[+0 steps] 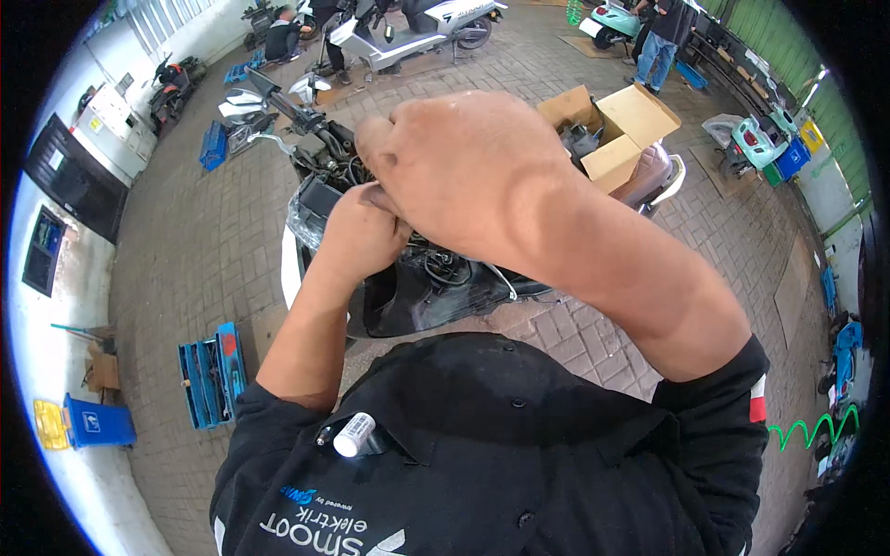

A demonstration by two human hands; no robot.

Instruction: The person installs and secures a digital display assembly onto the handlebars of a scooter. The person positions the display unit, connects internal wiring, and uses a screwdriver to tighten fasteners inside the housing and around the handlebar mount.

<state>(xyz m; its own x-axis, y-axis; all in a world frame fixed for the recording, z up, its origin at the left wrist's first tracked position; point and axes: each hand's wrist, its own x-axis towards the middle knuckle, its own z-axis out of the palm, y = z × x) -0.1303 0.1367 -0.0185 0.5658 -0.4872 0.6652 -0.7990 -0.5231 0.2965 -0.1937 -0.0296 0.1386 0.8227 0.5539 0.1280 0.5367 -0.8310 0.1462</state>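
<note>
Scooter with exposed wiring, just before you | your left hand and right hand meeting over it, curled; cannot tell what they grasp | open cardboard box by its seat

Underfoot, a floor of grey-brown pavers in tight rows, with a flat tan sheet lying at right. To the left, a white wall, stained and scuffed in places, bent into an arc by the lens. Set into it, a dark door and, nearer, a small dark-framed panel, hard to tell as window or board. Farther along, a pale cabinet and bright ribbed sheeting. At upper right, a green corrugated wall behind a long dark shelf, with a paler wall nearer along that side. Against the green, one small bright glare. Overall, soft light, brightest at left.
</note>
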